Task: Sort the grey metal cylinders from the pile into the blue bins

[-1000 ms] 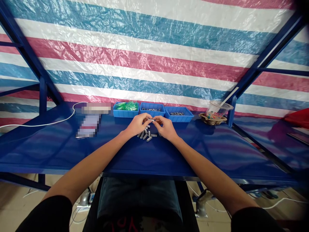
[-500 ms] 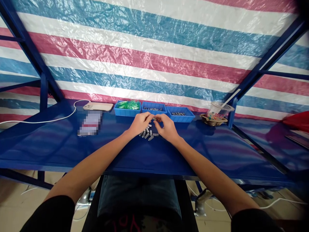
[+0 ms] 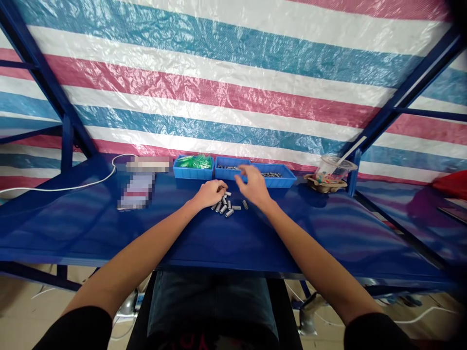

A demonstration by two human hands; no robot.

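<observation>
L hand (image 3: 210,193) is curled loosely over small shiny metal cylinders (image 3: 226,207) lying mid-tabletop toward the back edge; can't tell if it grips one. R hand (image 3: 252,184) is lifted w/ fingers spread, holding nothing, just in front of the middle blue plastic bin (image 3: 231,169). Three rectangular bins sit along the back edge: left bin (image 3: 192,166) has green bits, middle and right bin (image 3: 274,175) hold grey metal pcs.

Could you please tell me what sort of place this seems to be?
Probably a small assembly or sorting workbench: a blue metal table with three blue parts bins, loose metal cylinders by the left hand and right hand, and a striped tarp behind.
</observation>
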